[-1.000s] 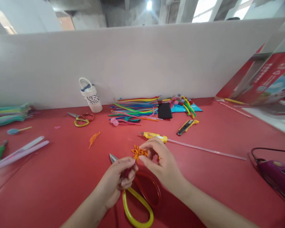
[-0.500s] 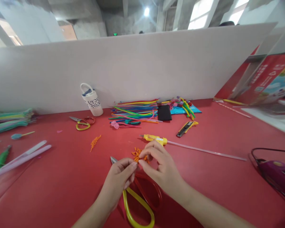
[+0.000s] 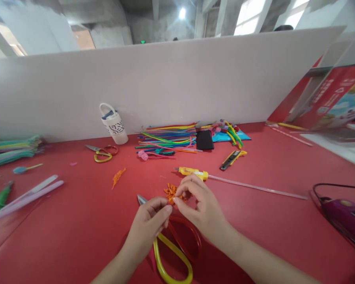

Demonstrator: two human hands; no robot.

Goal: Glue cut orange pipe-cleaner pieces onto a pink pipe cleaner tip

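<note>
Between my two hands is an orange fringed flower with many curled strips. My right hand pinches it between thumb and forefinger. The thumb and fingers of my left hand are pressed together at its lower left side, gripping its base; the exact grip point is partly hidden. Beneath my hands lie large scissors with one yellow and one red handle loop, the blade tip showing left of the flower. A yellow glue gun with a long clear stick lies just behind my right hand.
A loose orange fringe piece lies to the left. Farther back are smaller scissors, a white cup, colourful craft stems, a black flat item and a utility knife. A purple corded device sits at right.
My left fingertips have shifted slightly at the flower's base, the thumb a little lower. My right hand keeps its pinch with hardly any movement. Everything on the table stays in place.
</note>
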